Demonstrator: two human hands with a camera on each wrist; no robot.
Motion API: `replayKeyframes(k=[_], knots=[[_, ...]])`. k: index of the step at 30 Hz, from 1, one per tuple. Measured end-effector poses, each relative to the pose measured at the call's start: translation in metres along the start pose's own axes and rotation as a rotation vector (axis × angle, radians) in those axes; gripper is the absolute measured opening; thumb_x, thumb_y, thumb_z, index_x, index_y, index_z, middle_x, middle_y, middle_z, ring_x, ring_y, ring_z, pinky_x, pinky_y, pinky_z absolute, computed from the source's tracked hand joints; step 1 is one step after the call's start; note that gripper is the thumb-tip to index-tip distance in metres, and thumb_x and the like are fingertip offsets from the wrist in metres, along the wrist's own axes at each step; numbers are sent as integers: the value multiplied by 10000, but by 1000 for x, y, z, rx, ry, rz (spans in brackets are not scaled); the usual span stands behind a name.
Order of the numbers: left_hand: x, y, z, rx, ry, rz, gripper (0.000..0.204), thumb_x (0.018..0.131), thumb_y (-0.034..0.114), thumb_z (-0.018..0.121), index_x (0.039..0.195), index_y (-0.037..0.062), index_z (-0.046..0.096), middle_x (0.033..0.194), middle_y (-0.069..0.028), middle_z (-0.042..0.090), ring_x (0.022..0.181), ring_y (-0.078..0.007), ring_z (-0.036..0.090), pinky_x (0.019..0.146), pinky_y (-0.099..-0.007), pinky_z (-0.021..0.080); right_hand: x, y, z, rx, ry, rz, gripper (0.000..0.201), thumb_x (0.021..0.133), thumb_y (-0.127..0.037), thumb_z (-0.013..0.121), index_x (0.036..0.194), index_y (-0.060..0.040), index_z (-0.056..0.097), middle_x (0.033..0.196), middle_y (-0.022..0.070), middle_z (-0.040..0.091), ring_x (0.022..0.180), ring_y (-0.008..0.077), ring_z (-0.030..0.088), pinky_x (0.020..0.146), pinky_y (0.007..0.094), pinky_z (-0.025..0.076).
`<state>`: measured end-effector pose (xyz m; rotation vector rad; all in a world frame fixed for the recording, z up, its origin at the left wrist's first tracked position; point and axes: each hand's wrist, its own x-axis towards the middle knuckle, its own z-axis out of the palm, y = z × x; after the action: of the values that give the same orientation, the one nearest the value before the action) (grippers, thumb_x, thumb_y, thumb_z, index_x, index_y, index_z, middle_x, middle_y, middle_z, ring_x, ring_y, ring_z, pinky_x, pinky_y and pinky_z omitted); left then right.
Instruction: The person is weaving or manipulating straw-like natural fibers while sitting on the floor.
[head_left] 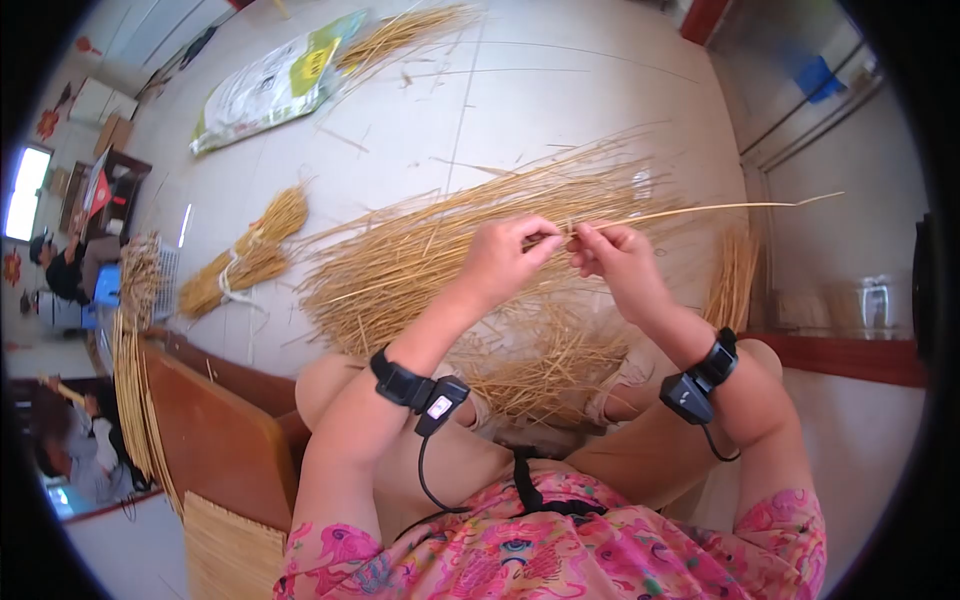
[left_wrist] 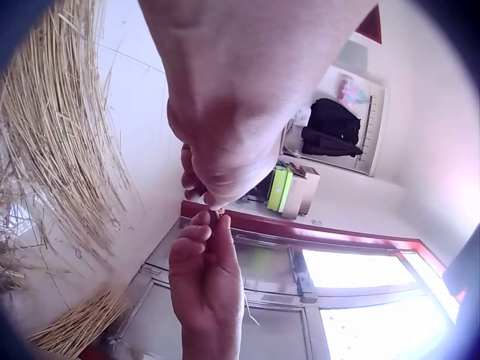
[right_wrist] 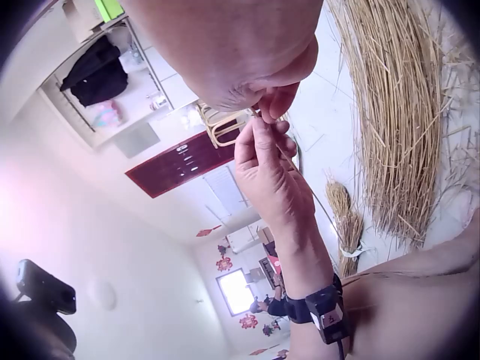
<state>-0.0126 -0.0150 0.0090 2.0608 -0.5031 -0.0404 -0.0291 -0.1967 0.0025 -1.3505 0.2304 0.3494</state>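
Observation:
My left hand (head_left: 505,258) and right hand (head_left: 622,262) meet above the loose straw, fingertips almost together. Between them they pinch a thin straw stalk (head_left: 720,207), whose long end runs out to the right past my right hand. In the right wrist view the left hand (right_wrist: 274,180) holds the stalk between thumb and fingers, and a thin length trails down behind it. The left wrist view has the right hand (left_wrist: 204,277) with thumb and fingertips closed at the same spot. The fingers partly hide the pinched part. Beneath lies a wide spread of straw (head_left: 400,255).
A tied straw bundle (head_left: 240,262) lies to the left, and a printed bag (head_left: 270,85) farther off on the tiles. Short straw litter (head_left: 550,375) covers the floor between my feet. A brown wooden piece (head_left: 215,425) stands at my left; a glass door (head_left: 840,180) is at right.

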Motion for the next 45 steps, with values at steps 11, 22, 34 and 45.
replayKeyframes(k=[11, 22, 34, 45], knots=[[-1, -10, 3, -160, 127, -163, 109, 870, 110, 577, 889, 8, 612, 735, -21, 623, 640, -67, 573, 592, -206, 471, -3, -3, 5, -4, -11, 33, 211, 932, -185, 504, 968, 12, 572, 849, 94, 633, 706, 122, 601, 612, 235, 489], [-2, -11, -11, -40, -43, -152, 208, 866, 207, 596, 947, 22, 644, 747, -42, 626, 635, -104, 564, 611, -243, 464, 3, -14, -1, 35, 81, -113, 207, 957, -201, 452, 948, -6, 520, 842, 98, 620, 711, 128, 596, 617, 238, 490], [-3, -9, -6, -24, -95, -127, 208, 858, 196, 589, 901, 11, 674, 698, -93, 642, 615, -134, 602, 559, -258, 463, 4, -4, -2, 48, -56, 48, 135, 918, -166, 530, 910, -33, 553, 803, 53, 617, 694, 98, 581, 595, 216, 469], [-3, -20, 9, -349, 246, -245, 259, 914, 207, 514, 793, -12, 581, 653, -101, 626, 590, -145, 621, 523, -282, 474, -8, -7, 12, 20, -107, -42, 102, 922, -128, 512, 909, -27, 516, 845, 93, 644, 723, 119, 617, 605, 231, 491]])
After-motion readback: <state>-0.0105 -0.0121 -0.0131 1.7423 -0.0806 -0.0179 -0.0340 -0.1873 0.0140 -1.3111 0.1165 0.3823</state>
